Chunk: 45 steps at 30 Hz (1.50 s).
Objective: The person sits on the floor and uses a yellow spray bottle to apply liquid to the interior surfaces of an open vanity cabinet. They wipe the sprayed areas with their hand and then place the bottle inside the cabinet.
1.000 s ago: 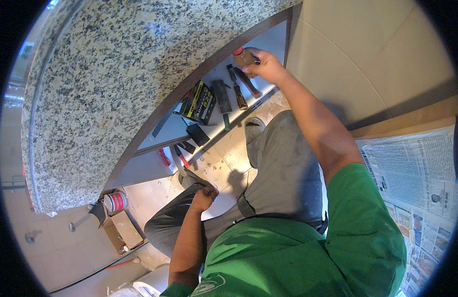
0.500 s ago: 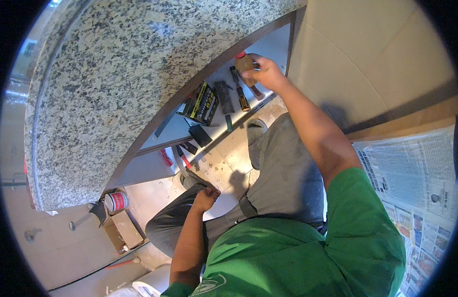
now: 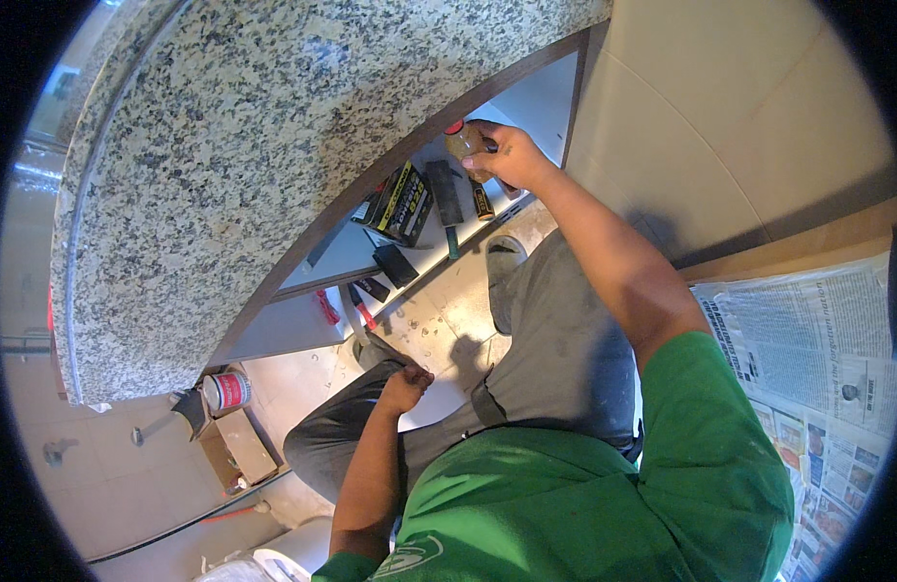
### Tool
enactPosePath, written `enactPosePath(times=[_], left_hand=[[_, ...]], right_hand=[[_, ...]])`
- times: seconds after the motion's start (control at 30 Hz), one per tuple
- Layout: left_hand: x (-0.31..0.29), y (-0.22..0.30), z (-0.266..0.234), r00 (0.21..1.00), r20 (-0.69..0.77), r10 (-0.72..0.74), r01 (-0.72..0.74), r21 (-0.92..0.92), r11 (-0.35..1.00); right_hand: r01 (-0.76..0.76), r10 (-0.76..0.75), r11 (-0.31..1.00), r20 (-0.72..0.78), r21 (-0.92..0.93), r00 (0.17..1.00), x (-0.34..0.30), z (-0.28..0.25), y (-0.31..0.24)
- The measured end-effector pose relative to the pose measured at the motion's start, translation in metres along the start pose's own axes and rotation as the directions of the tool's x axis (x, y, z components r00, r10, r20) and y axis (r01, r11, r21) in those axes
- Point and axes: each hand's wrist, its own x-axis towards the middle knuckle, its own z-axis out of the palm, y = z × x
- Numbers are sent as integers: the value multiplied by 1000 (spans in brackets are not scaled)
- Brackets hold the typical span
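My right hand (image 3: 507, 155) is closed round a small clear bottle (image 3: 462, 143) with a red cap and brownish contents, held over the cabinet shelf. Under that hand, a dark tool with a yellow-marked end (image 3: 482, 202) is partly hidden. Beside it lie a long dark flat block (image 3: 445, 192) and a black and yellow box (image 3: 406, 206). Near my left knee rests my left hand (image 3: 406, 390), its fingers curled in and nothing seen in them.
A speckled granite countertop (image 3: 225, 175) overhangs the open cabinet shelf (image 3: 347, 254). A black block (image 3: 395, 265) and a red-handled tool (image 3: 361, 306) lie near its edge. At left stand a white and red tin (image 3: 227, 390) and a cardboard box (image 3: 245, 446). Newspaper (image 3: 807, 339) covers a surface at right.
My right hand has moved slightly left and down with the bottle, which now covers more of the yellow-marked tool. My left hand has stayed in place.
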Motion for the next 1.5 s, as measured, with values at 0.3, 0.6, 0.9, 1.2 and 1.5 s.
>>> enactPosePath(times=[0.3, 0.6, 0.9, 1.2, 1.5], left_hand=[[8, -22, 7, 999, 8, 35, -35, -52, 998], [4, -18, 6, 999, 10, 31, -31, -44, 999], [7, -17, 6, 995, -24, 95, -94, 20, 995], [-1, -5, -2, 1000, -21, 15, -14, 36, 999], [10, -32, 10, 994, -51, 97, -98, -17, 995]], right_hand=[[-106, 81, 973, 126, 207, 989, -3, 23, -5], [29, -29, 1000, 98, 0, 995, -6, 45, -12], [14, -8, 998, 119, -55, 993, -9, 55, -11], [3, 1, 969, -15, 246, 1000, -2, 23, 11], [-73, 112, 970, -160, 233, 981, 0, -58, 14]])
